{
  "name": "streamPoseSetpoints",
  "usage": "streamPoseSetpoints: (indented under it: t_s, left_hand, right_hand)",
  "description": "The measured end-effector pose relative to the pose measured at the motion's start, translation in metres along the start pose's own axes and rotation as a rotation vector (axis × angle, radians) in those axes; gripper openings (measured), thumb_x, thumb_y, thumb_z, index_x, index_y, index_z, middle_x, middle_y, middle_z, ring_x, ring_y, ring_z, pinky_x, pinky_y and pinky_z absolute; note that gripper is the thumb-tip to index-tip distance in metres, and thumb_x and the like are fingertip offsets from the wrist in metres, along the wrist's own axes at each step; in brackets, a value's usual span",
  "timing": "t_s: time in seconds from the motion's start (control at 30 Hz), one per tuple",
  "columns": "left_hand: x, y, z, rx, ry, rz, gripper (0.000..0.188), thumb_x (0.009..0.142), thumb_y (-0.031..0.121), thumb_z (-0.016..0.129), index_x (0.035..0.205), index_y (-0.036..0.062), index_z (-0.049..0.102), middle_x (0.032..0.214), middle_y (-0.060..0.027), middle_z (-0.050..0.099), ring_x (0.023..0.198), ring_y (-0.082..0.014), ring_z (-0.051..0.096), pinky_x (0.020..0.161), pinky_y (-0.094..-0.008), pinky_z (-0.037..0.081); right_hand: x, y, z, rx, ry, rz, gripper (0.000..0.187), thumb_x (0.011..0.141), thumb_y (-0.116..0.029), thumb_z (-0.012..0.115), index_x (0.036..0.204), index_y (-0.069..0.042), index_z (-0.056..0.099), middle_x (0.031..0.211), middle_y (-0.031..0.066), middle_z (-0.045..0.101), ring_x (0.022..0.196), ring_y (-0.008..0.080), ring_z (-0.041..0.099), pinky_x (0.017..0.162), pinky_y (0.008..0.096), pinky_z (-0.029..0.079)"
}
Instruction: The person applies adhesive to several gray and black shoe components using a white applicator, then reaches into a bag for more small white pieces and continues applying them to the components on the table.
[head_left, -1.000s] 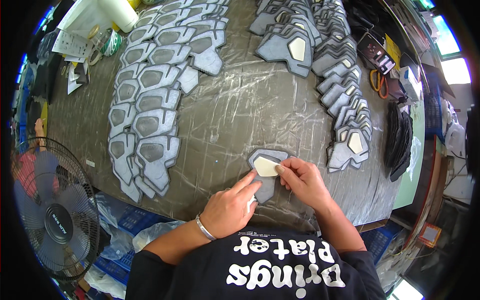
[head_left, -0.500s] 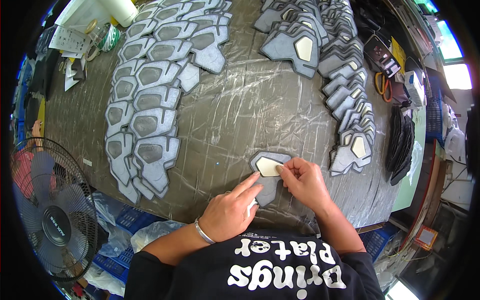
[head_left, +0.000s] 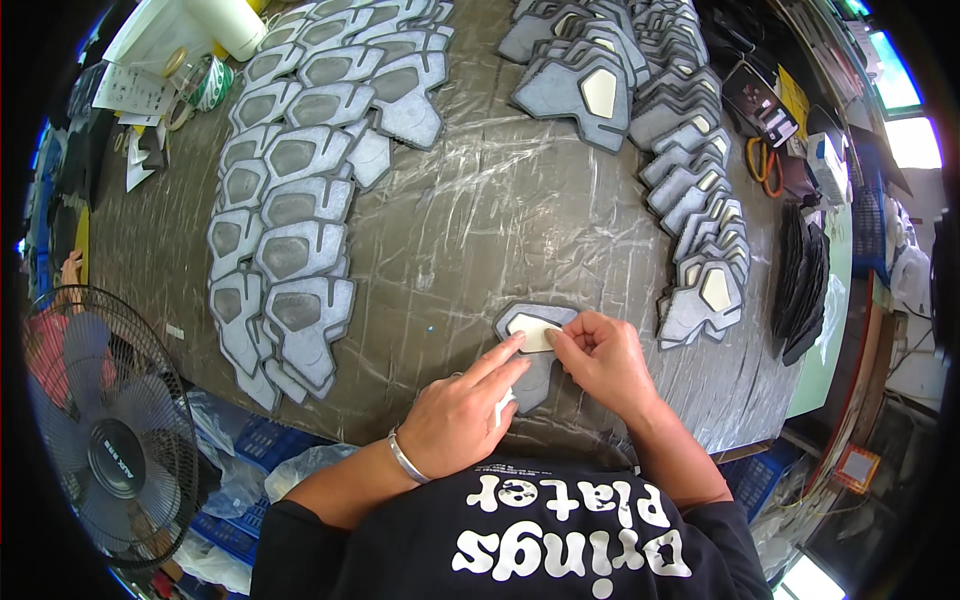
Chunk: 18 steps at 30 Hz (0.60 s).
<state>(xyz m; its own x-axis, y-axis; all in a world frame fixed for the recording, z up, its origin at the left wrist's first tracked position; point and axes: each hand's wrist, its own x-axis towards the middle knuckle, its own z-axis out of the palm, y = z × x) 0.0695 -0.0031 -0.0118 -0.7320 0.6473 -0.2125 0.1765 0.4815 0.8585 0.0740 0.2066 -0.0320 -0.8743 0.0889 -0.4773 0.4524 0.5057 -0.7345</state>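
A grey shoe-upper-like piece [head_left: 524, 388] with a dark border lies flat near the table's front edge. On its upper part rests a cream, many-sided patch [head_left: 527, 330]. My right hand [head_left: 607, 366] pinches the right end of this patch between thumb and forefinger. From the other side, my left hand [head_left: 462, 415] reaches in with its first fingers stretched out, their tips at the patch's left edge. A small white piece [head_left: 504, 404] shows under the curled fingers of the left hand; most of it is hidden.
Overlapping rows of grey pieces [head_left: 300, 245] without patches cover the left side. Stacks with cream patches [head_left: 700, 310] run along the right, beside orange-handled scissors [head_left: 766, 168] and black sheets [head_left: 803, 285]. A tape roll [head_left: 210, 85] sits far left. A fan [head_left: 115, 450] stands at lower left.
The left hand has shifted slightly right and its fingertips lie further over the patch's left edge. The right hand keeps its pinch with little movement.
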Motion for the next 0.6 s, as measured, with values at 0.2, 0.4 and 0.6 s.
streamPoseSetpoints:
  t_s: [0.2,0.4,0.6]
  left_hand:
    - [0.003,0.003,0.001,0.078,-0.005,-0.037,0.043,0.077,0.006,0.065,0.118,-0.0006,0.055,0.136,-0.0185,0.049,0.087,-0.0357,0.066,0.069,-0.0398,0.055]
    - [0.007,0.000,0.004,0.098,-0.002,-0.004,0.041,0.079,0.008,0.062,0.118,-0.0005,0.054,0.141,-0.0156,0.046,0.077,-0.0357,0.067,0.068,-0.0420,0.055]
    - [0.007,0.003,0.001,0.066,0.047,-0.036,0.035,0.075,0.007,0.066,0.109,-0.0001,0.061,0.129,-0.0207,0.056,0.103,-0.0378,0.062,0.086,-0.0384,0.052]
  right_hand:
    - [0.001,-0.001,0.001,-0.016,0.034,0.009,0.026,0.081,-0.022,0.070,0.070,0.000,0.063,0.053,0.0089,0.058,0.045,0.0161,0.052,0.047,0.0322,0.042]
    - [-0.003,-0.003,-0.001,-0.256,0.170,-0.116,0.025,0.077,-0.026,0.075,0.077,-0.003,0.065,0.060,0.0087,0.060,0.052,0.0240,0.061,0.049,0.0353,0.046]
    - [0.002,-0.014,0.000,-0.487,0.216,-0.502,0.037,0.069,-0.027,0.078,0.093,-0.006,0.059,0.104,0.0121,0.057,0.102,0.0304,0.055,0.086,0.0393,0.042]
